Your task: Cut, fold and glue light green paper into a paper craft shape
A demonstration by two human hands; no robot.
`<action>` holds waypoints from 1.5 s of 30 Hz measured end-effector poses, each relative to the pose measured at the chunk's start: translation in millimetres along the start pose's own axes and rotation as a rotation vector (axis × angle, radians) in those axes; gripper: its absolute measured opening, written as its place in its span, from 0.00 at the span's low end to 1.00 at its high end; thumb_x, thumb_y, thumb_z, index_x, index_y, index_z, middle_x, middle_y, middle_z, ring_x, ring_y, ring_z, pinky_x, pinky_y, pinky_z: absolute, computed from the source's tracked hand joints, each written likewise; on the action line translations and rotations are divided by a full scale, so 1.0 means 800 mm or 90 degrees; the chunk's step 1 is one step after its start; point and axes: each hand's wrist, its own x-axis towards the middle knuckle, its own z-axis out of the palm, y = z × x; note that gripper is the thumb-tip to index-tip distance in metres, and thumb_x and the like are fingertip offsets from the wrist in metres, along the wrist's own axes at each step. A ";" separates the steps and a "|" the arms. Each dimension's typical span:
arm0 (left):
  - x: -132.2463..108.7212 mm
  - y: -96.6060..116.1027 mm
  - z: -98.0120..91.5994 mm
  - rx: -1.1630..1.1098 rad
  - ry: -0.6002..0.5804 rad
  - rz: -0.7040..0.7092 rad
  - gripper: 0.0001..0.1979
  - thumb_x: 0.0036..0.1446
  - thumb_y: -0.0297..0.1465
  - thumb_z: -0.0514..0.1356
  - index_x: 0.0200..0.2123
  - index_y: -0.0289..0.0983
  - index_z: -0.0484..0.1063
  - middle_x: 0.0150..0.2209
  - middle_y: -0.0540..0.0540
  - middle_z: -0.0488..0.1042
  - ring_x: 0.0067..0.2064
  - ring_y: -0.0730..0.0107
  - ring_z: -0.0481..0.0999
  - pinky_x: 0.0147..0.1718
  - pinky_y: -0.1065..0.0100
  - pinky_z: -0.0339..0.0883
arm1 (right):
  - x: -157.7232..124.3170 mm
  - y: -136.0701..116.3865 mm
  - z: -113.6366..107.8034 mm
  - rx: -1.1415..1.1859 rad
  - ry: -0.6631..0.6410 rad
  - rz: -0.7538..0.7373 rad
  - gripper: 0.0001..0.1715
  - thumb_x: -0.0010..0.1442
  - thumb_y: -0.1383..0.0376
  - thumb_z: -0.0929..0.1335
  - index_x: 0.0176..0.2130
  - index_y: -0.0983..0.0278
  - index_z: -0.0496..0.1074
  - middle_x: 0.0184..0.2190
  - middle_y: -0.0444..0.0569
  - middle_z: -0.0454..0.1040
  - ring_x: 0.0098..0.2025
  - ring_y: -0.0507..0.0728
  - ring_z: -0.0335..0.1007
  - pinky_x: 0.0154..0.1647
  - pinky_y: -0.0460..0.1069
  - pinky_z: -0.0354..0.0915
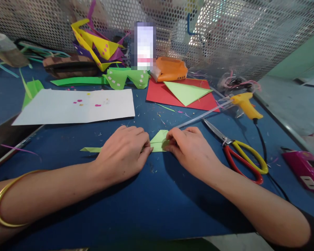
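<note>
A light green folded paper point(160, 142) lies on the blue table between my two hands. My left hand point(124, 150) pinches it near the middle and covers much of its left part; a narrow green end sticks out beyond the wrist. With fingertips and thumb pressed together, my right hand point(189, 148) grips the paper's right edge. Just right of that hand are scissors point(244, 157) with one red and one yellow handle, lying slightly spread. Farther back, another light green paper triangle point(187, 93) rests on a red sheet point(157, 92).
A white sheet point(107, 104) with small coloured bits lies at back left. Behind it are a green paper mask point(127, 77), yellow paper shapes point(104, 47) and an orange packet point(171, 68). A yellow glue gun point(247, 104) trails its cord at right, near a pink power strip point(303, 170).
</note>
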 end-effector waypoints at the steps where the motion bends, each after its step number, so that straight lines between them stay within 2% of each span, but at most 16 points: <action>1: 0.000 0.000 0.000 0.005 -0.002 0.000 0.11 0.61 0.30 0.52 0.25 0.38 0.63 0.26 0.48 0.67 0.29 0.66 0.65 0.31 0.62 0.55 | 0.001 0.000 0.000 0.010 -0.005 0.005 0.04 0.60 0.69 0.68 0.37 0.65 0.67 0.30 0.47 0.77 0.33 0.57 0.72 0.44 0.53 0.56; 5: 0.001 -0.002 -0.002 0.014 -0.013 -0.001 0.10 0.59 0.30 0.54 0.25 0.38 0.63 0.26 0.48 0.67 0.29 0.65 0.66 0.31 0.62 0.56 | 0.002 -0.001 0.000 0.055 -0.013 0.029 0.07 0.59 0.70 0.69 0.38 0.63 0.66 0.31 0.46 0.77 0.34 0.57 0.72 0.44 0.53 0.56; 8: 0.000 -0.003 -0.001 0.017 0.007 0.012 0.08 0.59 0.30 0.55 0.27 0.37 0.65 0.28 0.48 0.68 0.30 0.65 0.67 0.31 0.62 0.57 | 0.002 0.000 0.001 0.077 -0.013 0.042 0.08 0.58 0.70 0.69 0.38 0.63 0.66 0.32 0.45 0.77 0.35 0.57 0.72 0.43 0.53 0.57; 10: -0.001 -0.004 0.001 0.016 0.034 0.061 0.05 0.61 0.28 0.54 0.33 0.37 0.68 0.30 0.48 0.70 0.32 0.65 0.69 0.32 0.62 0.57 | 0.002 0.002 0.001 0.080 -0.015 0.045 0.09 0.58 0.71 0.69 0.37 0.62 0.65 0.32 0.44 0.76 0.35 0.56 0.71 0.43 0.53 0.57; 13: -0.004 -0.004 0.006 0.056 0.063 0.194 0.12 0.64 0.24 0.49 0.41 0.38 0.71 0.34 0.48 0.72 0.34 0.64 0.69 0.31 0.62 0.57 | 0.002 0.003 0.003 0.083 -0.013 0.042 0.09 0.57 0.72 0.69 0.37 0.62 0.65 0.30 0.43 0.75 0.34 0.55 0.70 0.43 0.52 0.57; 16: -0.006 -0.002 0.009 0.124 0.051 0.284 0.14 0.65 0.24 0.47 0.41 0.36 0.73 0.35 0.46 0.72 0.33 0.62 0.68 0.30 0.61 0.58 | 0.003 0.004 0.003 0.098 -0.004 0.046 0.10 0.57 0.72 0.69 0.36 0.61 0.65 0.28 0.41 0.74 0.32 0.54 0.70 0.42 0.52 0.56; 19: -0.007 -0.001 0.008 0.164 0.005 0.332 0.13 0.64 0.24 0.49 0.39 0.34 0.74 0.35 0.45 0.72 0.33 0.62 0.66 0.30 0.60 0.58 | 0.003 0.010 -0.001 0.137 -0.003 0.045 0.09 0.57 0.71 0.70 0.35 0.61 0.66 0.27 0.39 0.74 0.31 0.53 0.69 0.43 0.52 0.57; 25: -0.008 0.000 0.004 0.179 -0.018 0.338 0.14 0.64 0.25 0.48 0.37 0.33 0.74 0.35 0.43 0.72 0.33 0.63 0.65 0.30 0.59 0.58 | -0.004 0.035 -0.019 0.277 -0.044 0.040 0.05 0.57 0.70 0.70 0.32 0.60 0.70 0.29 0.39 0.76 0.33 0.51 0.70 0.38 0.48 0.60; 29: -0.008 0.003 0.003 0.152 -0.031 0.325 0.15 0.65 0.27 0.47 0.37 0.34 0.74 0.35 0.43 0.71 0.33 0.62 0.66 0.30 0.59 0.58 | -0.007 0.035 -0.020 0.254 -0.037 0.076 0.04 0.57 0.69 0.70 0.32 0.61 0.71 0.29 0.41 0.76 0.33 0.52 0.70 0.40 0.50 0.61; 35: -0.012 0.008 0.004 0.171 -0.022 0.328 0.15 0.64 0.29 0.48 0.37 0.33 0.74 0.38 0.40 0.73 0.35 0.61 0.66 0.32 0.58 0.57 | -0.005 0.026 -0.017 0.206 -0.055 0.123 0.07 0.55 0.72 0.70 0.32 0.61 0.69 0.27 0.41 0.74 0.32 0.53 0.69 0.36 0.49 0.59; 40: -0.013 0.010 0.005 0.185 -0.002 0.333 0.15 0.64 0.29 0.49 0.44 0.31 0.74 0.38 0.41 0.73 0.34 0.61 0.66 0.32 0.58 0.56 | -0.005 0.023 -0.018 0.192 -0.055 0.134 0.09 0.55 0.72 0.70 0.34 0.61 0.67 0.26 0.40 0.74 0.31 0.53 0.69 0.36 0.50 0.59; 45: -0.009 0.012 0.002 0.165 -0.012 0.319 0.21 0.65 0.32 0.48 0.57 0.31 0.65 0.40 0.42 0.73 0.37 0.60 0.67 0.33 0.57 0.56 | -0.004 0.023 -0.017 0.169 -0.052 0.138 0.10 0.54 0.73 0.70 0.35 0.61 0.66 0.26 0.40 0.75 0.31 0.53 0.69 0.36 0.50 0.59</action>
